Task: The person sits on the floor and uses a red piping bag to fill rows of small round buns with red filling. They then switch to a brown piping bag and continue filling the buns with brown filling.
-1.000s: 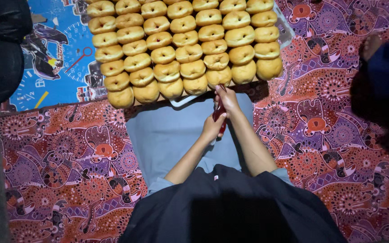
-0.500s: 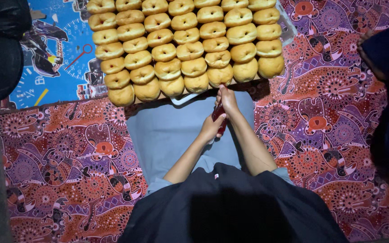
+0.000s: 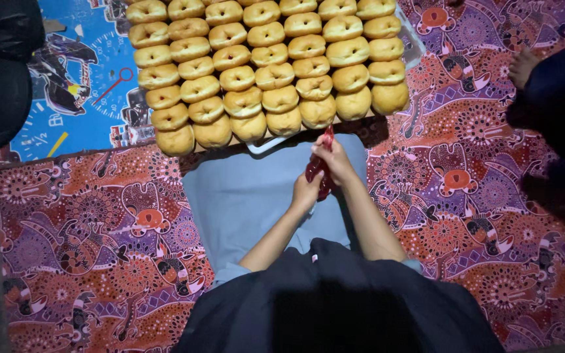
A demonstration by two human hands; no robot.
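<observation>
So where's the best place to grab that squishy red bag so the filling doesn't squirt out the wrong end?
Probably near its top end, coming from above. The red bag is soft and narrows to a gathered neck by the buns. The right hand pinches that narrow end while the left hand cups the fuller lower part. Keeping the neck closed should stop filling escaping there, though which end is the nozzle isn't clear.

A blue printed poster (image 3: 80,85) with gauge and figure artwork lies flat, upper left, beside the buns (image 3: 266,65).
</observation>
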